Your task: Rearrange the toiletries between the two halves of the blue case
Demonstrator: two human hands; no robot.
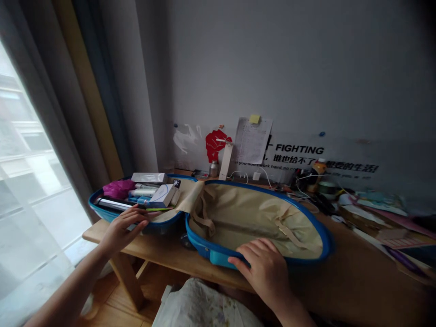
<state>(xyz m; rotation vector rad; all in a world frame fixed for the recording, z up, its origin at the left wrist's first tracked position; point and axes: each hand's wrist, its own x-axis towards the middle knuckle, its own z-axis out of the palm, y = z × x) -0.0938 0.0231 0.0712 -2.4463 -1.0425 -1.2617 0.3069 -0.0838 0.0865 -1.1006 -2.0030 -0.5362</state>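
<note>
A small blue suitcase lies open on a wooden desk [344,277]. Its left half [102,211] is packed with boxes, tubes and a purple bag [119,187]. Its right half [320,236] shows a beige lining with loose straps and nothing else inside. My left hand [124,226] rests on the near rim of the packed half, fingers stretched toward a dark box [114,204]. My right hand [265,263] lies palm down over the front rim of the lined half, fingers curled on the edge.
The desk's right side holds papers, cables, a bottle [318,169] and other clutter. A printed sheet [252,141] and a red fist sticker [215,143] are on the wall behind. Curtains and a window stand at left. Patterned fabric [200,306] lies below the desk edge.
</note>
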